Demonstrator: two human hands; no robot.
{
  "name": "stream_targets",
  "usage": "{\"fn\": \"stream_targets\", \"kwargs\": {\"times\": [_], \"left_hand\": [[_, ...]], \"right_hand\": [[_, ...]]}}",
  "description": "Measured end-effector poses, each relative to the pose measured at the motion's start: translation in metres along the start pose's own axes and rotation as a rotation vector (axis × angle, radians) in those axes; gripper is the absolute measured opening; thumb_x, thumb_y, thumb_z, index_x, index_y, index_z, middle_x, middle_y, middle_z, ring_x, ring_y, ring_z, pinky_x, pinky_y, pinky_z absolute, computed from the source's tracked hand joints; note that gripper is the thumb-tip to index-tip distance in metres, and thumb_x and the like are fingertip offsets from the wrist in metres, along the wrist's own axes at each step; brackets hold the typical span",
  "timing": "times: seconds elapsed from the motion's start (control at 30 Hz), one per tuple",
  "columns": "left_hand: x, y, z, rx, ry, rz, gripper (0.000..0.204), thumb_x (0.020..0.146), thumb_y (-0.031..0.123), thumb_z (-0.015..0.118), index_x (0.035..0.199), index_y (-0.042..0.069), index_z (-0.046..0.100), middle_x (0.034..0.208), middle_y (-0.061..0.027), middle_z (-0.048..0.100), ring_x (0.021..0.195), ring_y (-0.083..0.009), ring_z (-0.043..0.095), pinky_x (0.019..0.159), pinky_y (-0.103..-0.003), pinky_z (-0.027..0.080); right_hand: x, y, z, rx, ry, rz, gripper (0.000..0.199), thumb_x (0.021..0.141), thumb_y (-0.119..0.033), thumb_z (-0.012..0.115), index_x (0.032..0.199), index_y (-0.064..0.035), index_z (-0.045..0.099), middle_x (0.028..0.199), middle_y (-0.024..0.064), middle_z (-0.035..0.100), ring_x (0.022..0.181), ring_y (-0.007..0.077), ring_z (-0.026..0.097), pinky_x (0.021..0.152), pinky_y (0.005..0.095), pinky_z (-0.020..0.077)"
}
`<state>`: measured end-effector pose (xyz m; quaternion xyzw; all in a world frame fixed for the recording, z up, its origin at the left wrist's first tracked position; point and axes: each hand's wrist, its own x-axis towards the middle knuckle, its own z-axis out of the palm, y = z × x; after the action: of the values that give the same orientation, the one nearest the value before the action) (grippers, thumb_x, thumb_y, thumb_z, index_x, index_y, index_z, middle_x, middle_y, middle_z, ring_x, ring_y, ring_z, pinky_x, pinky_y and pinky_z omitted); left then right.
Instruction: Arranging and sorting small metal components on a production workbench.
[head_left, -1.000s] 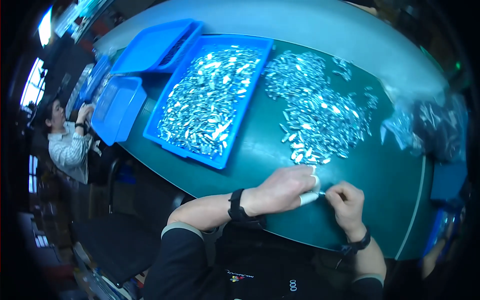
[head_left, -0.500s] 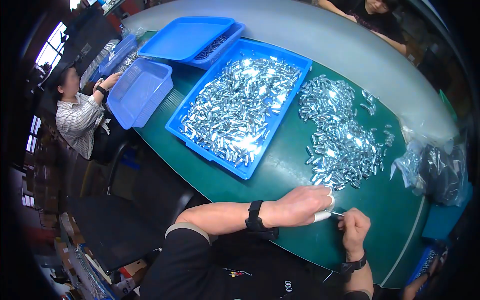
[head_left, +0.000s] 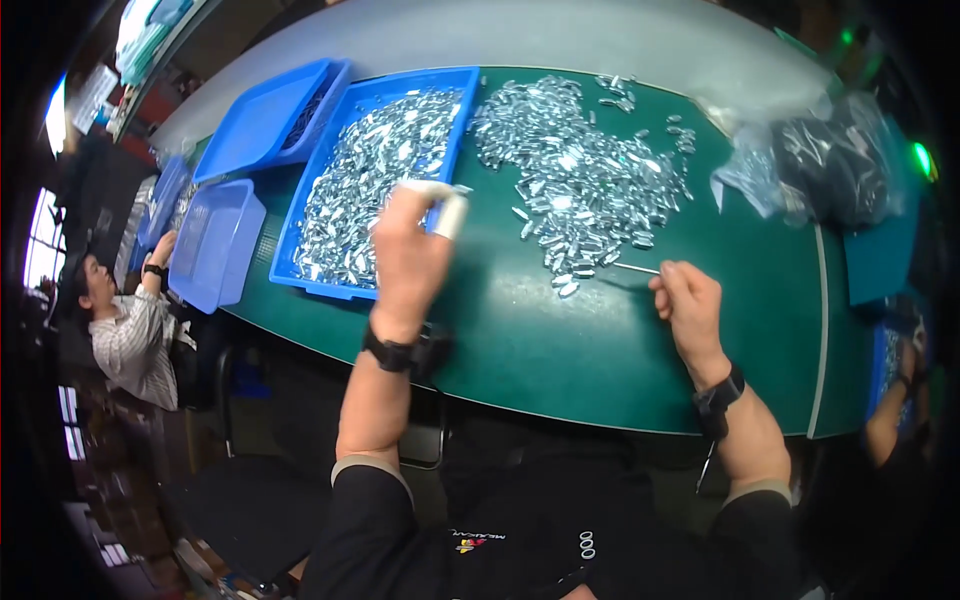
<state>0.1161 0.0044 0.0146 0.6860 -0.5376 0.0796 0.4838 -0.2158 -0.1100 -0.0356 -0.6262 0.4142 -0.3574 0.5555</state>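
My left hand (head_left: 408, 255), with white finger covers on thumb and finger, hovers over the right edge of the blue tray (head_left: 458, 135). Thumb and finger are pinched together at a small shiny metal piece (head_left: 462, 189); motion blurs it slightly. Small silvery metal pieces (head_left: 375, 150) fill the tray. My right hand (head_left: 690, 300) is closed round a thin metal rod (head_left: 636, 268), whose tip points left at the near edge of a loose heap of the same silvery pieces (head_left: 585, 170) on the green table (head_left: 560, 360).
An empty-looking blue basket (head_left: 215, 245) and a blue lid-like tray (head_left: 265, 115) over another bin stand at the left. Clear plastic bags (head_left: 810, 165) lie at the right. A co-worker in a striped shirt (head_left: 135, 345) sits at far left; another person's arm (head_left: 890, 400) shows at right.
My left hand has left the rod's tip and swung left to the tray's edge. My right hand has brought the rod's tip to the heap. The view has also shifted.
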Motion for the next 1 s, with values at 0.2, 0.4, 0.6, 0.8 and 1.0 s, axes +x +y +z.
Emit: {"fn": "stream_targets", "kwargs": {"times": [0.2,0.4,0.6,0.8,1.0], "left_hand": [[-0.005,0.018,-0.008,0.120,-0.075,0.165,0.018,0.085,0.004,0.080,0.101,0.005,0.072,0.099,-0.0133,0.072,0.091,-0.0342,0.070,0.081,-0.041,0.056],[-0.060,0.075,0.045,0.100,-0.574,0.265,0.018,0.086,0.008,0.079,0.102,0.007,0.070,0.091,-0.0115,0.065,0.090,-0.0339,0.066,0.077,-0.045,0.054],[-0.059,0.066,0.055,0.073,-0.653,0.273,0.017,0.086,0.007,0.076,0.100,0.006,0.068,0.088,-0.0113,0.060,0.089,-0.0338,0.063,0.074,-0.047,0.051],[-0.056,0.065,0.057,0.076,-0.625,0.249,0.019,0.085,0.006,0.080,0.102,0.006,0.071,0.085,-0.0110,0.064,0.081,-0.0330,0.065,0.071,-0.044,0.051],[-0.057,0.066,0.057,0.015,-0.635,0.207,0.017,0.086,0.004,0.080,0.101,0.005,0.071,0.086,-0.0109,0.065,0.079,-0.0324,0.065,0.070,-0.042,0.052]], "right_hand": [[-0.009,-0.001,-0.002,-0.021,-0.047,-0.016,0.035,0.109,-0.026,0.060,0.086,-0.0015,0.071,0.067,-0.0012,0.062,0.058,0.0050,0.052,0.054,0.0220,0.0397],[-0.012,0.001,0.001,-0.035,-0.111,-0.009,0.031,0.107,-0.024,0.063,0.088,-0.0016,0.073,0.069,-0.0011,0.064,0.061,0.0051,0.054,0.056,0.0222,0.0421],[-0.014,0.001,0.007,-0.265,-0.149,-0.208,0.024,0.101,-0.020,0.068,0.091,0.0007,0.072,0.072,0.0103,0.068,0.063,0.0190,0.062,0.059,0.0361,0.0472],[-0.013,-0.001,0.009,-0.282,-0.134,-0.254,0.022,0.101,-0.018,0.068,0.091,0.0003,0.073,0.074,0.0082,0.068,0.064,0.0178,0.061,0.060,0.0345,0.0467],[-0.013,-0.003,0.009,-0.255,-0.165,-0.223,0.023,0.100,-0.021,0.068,0.091,-0.0010,0.073,0.078,0.0145,0.069,0.067,0.0291,0.065,0.063,0.0398,0.0495]]}}
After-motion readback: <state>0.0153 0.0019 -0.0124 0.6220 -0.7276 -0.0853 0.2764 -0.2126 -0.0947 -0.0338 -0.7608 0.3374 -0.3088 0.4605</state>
